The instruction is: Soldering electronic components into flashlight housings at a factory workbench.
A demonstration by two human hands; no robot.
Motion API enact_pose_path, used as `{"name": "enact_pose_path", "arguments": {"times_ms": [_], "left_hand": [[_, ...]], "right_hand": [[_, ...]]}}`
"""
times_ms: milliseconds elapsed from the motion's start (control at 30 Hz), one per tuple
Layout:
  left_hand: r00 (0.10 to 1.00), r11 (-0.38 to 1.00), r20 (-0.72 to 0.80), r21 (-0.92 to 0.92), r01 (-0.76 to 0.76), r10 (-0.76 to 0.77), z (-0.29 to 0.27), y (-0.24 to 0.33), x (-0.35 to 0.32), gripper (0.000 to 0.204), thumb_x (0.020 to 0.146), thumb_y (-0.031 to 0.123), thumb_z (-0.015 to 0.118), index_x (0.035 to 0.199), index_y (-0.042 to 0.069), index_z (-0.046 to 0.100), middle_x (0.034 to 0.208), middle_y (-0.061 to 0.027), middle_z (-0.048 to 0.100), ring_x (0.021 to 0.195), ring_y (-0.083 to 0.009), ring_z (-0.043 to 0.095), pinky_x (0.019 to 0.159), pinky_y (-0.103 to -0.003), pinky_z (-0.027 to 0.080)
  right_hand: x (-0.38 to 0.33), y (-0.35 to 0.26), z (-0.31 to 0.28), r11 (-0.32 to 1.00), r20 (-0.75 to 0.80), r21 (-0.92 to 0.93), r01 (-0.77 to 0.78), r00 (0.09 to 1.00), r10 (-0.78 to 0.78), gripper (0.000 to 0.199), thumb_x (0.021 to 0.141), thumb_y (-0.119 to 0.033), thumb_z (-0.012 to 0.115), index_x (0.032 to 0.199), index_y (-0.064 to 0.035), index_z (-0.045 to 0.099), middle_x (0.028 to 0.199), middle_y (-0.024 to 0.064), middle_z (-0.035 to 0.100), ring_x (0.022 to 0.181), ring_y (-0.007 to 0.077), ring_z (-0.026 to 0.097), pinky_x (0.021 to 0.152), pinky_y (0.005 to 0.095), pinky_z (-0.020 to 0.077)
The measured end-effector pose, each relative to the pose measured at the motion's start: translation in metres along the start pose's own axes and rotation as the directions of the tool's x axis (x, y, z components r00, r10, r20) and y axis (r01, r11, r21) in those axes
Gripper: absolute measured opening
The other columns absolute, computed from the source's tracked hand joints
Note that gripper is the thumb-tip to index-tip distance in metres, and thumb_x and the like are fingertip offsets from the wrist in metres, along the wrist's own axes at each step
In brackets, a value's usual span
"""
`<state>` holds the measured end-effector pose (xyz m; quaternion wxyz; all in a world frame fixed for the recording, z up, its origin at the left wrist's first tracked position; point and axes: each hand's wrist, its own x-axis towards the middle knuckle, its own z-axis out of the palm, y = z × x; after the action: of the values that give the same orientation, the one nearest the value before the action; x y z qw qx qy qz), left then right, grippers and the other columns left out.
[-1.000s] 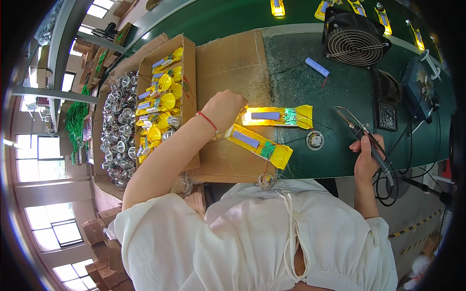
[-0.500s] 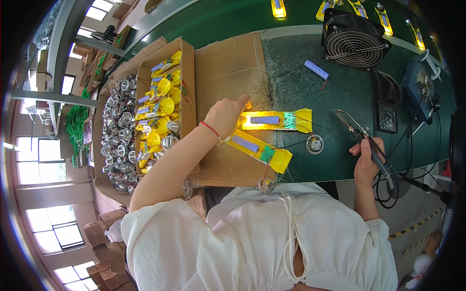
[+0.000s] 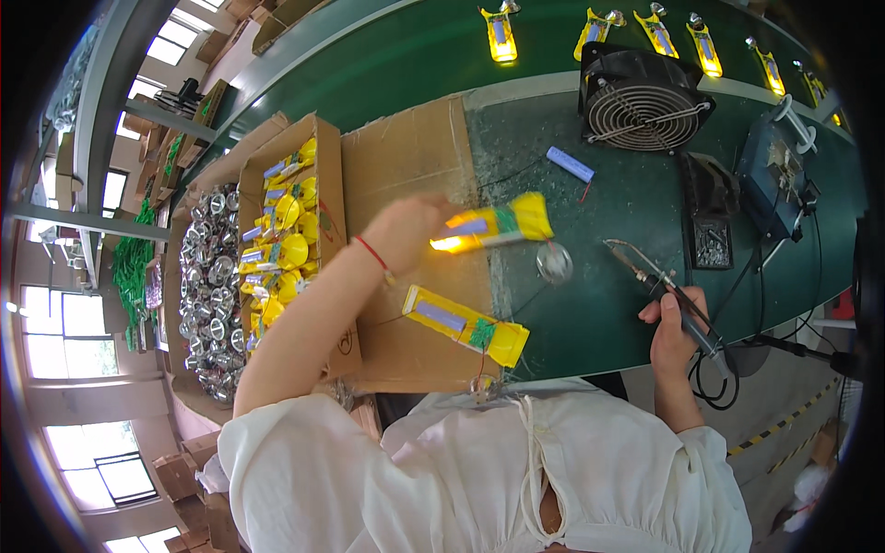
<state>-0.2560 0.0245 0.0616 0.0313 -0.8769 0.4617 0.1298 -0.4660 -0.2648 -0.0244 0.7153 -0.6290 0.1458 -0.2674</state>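
My left hand [image 3: 410, 230], blurred by motion, grips one end of a yellow lamp housing [image 3: 527, 217]. That housing is tilted and glows at the held end; a purple battery cell and a green circuit board are inside. From its far end a round silver lamp head [image 3: 554, 264] hangs on wires. A second yellow housing [image 3: 508, 347], unlit, lies nearer to me across the cardboard's edge, with another silver lamp head [image 3: 484, 387] wired to it. My right hand [image 3: 676, 330] is closed around a soldering iron [image 3: 678, 309], its tip pointing up and left above the green mat.
At left, a cardboard box [image 3: 329, 198] holds several yellow housings beside many silver reflectors [image 3: 207, 286]. A loose purple battery cell [image 3: 571, 164] lies beyond the hands. A black fan [image 3: 645, 120], a small dark tray [image 3: 711, 242] and a blue soldering station [image 3: 772, 175] stand at right.
My left hand has lifted and tilted the lit housing, and its lamp head has come along. The unlit housing is now clear of my wrist. The iron is still in my right hand.
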Motion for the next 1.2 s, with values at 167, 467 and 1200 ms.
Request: {"name": "enact_pose_path", "arguments": {"times_ms": [167, 467, 1200], "left_hand": [[0.885, 0.901, -0.166, -0.071, 0.428, -0.434, -0.05, -0.087, 0.05, 0.05, 0.063, 0.029, 0.073, 0.105, 0.007, 0.059, 0.095, -0.0157, 0.061, 0.086, -0.0316, 0.058, 0.078, -0.037, 0.046], [0.535, 0.664, -0.417, -0.285, 0.691, -0.735, 0.005, -0.166, 0.114, 0.052, 0.07, 0.032, 0.069, 0.115, 0.012, 0.052, 0.108, -0.0132, 0.055, 0.098, -0.0288, 0.055, 0.083, -0.036, 0.044], [0.94, 0.946, -0.27, -0.298, 0.126, -0.21, 0.032, 0.097, -0.068, 0.041, 0.068, 0.016, 0.065, 0.106, 0.011, 0.052, 0.095, -0.0084, 0.052, 0.091, -0.0249, 0.052, 0.077, -0.036, 0.042]], "right_hand": [[-0.003, 0.002, -0.003, 1.0, -0.031, 0.024, -0.007, 0.999, 0.007, 0.014, 0.084, -0.009, 0.053, 0.087, 0.0004, 0.043, 0.059, 0.0089, 0.053, 0.051, 0.0144, 0.053, 0.053, 0.0274, 0.0471], [-0.005, -0.001, 0.0, 0.999, -0.062, -0.033, -0.031, 0.998, 0.029, 0.019, 0.083, -0.013, 0.056, 0.086, 0.0002, 0.043, 0.059, 0.009, 0.053, 0.05, 0.0144, 0.054, 0.052, 0.0277, 0.0478], [-0.005, -0.014, 0.001, 0.997, 0.001, -0.033, 0.074, 0.997, -0.074, 0.015, 0.084, -0.013, 0.054, 0.084, 0.001, 0.047, 0.058, 0.0078, 0.054, 0.051, 0.0139, 0.053, 0.051, 0.0235, 0.044]]}}
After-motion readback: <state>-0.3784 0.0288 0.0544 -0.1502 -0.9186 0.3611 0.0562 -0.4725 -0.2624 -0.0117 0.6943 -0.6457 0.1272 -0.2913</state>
